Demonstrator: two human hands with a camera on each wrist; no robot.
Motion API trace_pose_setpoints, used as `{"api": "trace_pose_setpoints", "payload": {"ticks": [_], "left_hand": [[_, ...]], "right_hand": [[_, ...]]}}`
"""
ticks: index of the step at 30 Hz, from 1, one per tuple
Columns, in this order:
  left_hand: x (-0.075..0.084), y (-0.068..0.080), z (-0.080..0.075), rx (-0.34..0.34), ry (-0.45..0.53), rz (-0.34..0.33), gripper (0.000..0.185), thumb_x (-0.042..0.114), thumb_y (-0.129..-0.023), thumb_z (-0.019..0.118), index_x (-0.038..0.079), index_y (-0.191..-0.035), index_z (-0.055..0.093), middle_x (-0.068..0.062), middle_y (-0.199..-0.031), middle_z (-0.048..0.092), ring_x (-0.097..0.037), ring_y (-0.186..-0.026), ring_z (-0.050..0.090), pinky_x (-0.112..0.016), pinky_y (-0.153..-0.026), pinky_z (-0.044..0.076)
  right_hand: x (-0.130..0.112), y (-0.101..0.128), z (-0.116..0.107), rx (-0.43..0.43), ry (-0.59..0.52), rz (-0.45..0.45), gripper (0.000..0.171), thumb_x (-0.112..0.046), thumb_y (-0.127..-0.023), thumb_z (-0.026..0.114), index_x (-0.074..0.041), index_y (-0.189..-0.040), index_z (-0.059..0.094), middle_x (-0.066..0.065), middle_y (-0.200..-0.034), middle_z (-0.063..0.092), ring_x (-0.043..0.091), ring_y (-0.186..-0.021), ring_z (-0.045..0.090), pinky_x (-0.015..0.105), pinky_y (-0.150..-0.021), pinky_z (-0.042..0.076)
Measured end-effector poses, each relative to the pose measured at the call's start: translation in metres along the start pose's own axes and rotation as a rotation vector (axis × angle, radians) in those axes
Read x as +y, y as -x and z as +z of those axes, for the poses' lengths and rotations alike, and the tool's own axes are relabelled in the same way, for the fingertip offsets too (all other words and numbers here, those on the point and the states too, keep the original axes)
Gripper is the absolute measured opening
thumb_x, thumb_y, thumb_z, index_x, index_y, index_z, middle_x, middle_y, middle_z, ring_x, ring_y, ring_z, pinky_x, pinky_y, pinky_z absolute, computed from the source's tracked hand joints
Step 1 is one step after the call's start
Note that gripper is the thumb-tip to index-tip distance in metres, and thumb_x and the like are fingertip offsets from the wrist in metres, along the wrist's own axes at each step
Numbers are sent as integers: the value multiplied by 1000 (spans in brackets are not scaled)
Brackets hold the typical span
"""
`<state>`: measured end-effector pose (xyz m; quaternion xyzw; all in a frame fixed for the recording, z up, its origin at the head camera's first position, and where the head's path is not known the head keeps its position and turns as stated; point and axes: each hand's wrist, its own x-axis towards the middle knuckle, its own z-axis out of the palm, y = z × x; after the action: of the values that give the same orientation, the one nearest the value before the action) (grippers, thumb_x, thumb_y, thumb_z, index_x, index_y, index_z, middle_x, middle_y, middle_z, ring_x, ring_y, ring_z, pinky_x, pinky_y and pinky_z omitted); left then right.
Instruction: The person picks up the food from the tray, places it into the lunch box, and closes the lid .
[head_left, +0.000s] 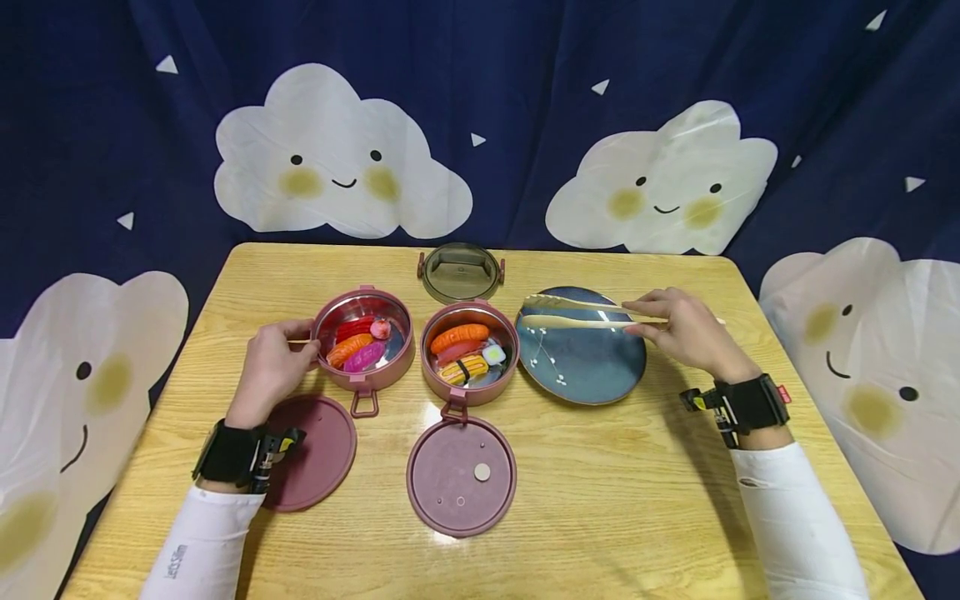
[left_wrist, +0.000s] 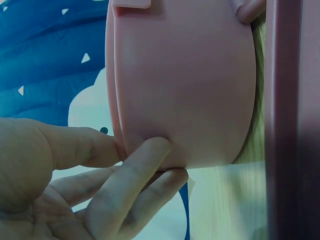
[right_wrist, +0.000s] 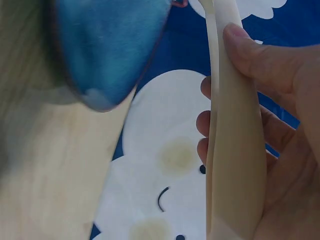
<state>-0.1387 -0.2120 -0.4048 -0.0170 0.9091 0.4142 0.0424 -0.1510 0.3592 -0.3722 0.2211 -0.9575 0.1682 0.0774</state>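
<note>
My left hand [head_left: 276, 367] pinches the rim of the left pink lunch pot [head_left: 393, 367]; the left wrist view shows thumb and fingers at its outer wall [left_wrist: 185, 85]. Inside lie toy sushi pieces: an orange one [head_left: 349, 350], a purple one [head_left: 365, 357], red ones and a pink ball. My right hand [head_left: 686, 329] holds pale tongs [head_left: 577, 322] over a blue plate [head_left: 592, 375], their tips apart with nothing seen between them. A second pink pot [head_left: 480, 392] between pot and plate contains orange, red, yellow and white-green toy sushi.
A dark-pink round lid [head_left: 318, 458] lies partly beneath my left forearm. Another pink lid [head_left: 461, 479] lies in front of the second pot. Behind the pots sits a translucent lid with side clips [head_left: 461, 287]. A dark-blue curtain with clouds hangs around the wooden table [head_left: 600, 500].
</note>
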Motion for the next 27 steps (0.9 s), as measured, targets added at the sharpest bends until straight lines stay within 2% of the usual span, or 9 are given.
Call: {"api": "trace_pose_setpoints", "payload": {"ticks": [6,13,22,27], "left_hand": [[0,1,1,-1,6,2,43,5,-104,60,-11,-144,57,-37,-136,63,-47,-113,72,-30,-81,65],[0,0,0,0,11,2,43,5,-104,60,-11,-144,57,-37,-135,63,-47,-114,72,-29,-81,65],[-1,0,1,-8,11,-9,43,5,-105,59,-10,-145,56,-37,-136,63,-47,-114,72,-28,-80,65],[-1,0,1,-5,11,-3,44,5,-105,60,-11,-145,56,-37,-136,63,-47,-114,72,-32,-82,64]], "right_hand": [[10,13,11,-7,-6,52,41,-18,-90,84,-9,-129,77,13,-113,78,32,-101,71,46,-80,54],[15,24,19,-26,-62,115,41,-19,-92,83,-8,-131,75,14,-118,77,36,-110,71,51,-87,56],[22,31,28,-33,-89,114,40,-21,-92,83,-8,-130,76,14,-120,78,35,-108,72,35,-77,55],[23,33,33,-26,-90,113,40,-21,-91,84,-9,-129,76,13,-120,78,31,-103,74,28,-73,53]]}}
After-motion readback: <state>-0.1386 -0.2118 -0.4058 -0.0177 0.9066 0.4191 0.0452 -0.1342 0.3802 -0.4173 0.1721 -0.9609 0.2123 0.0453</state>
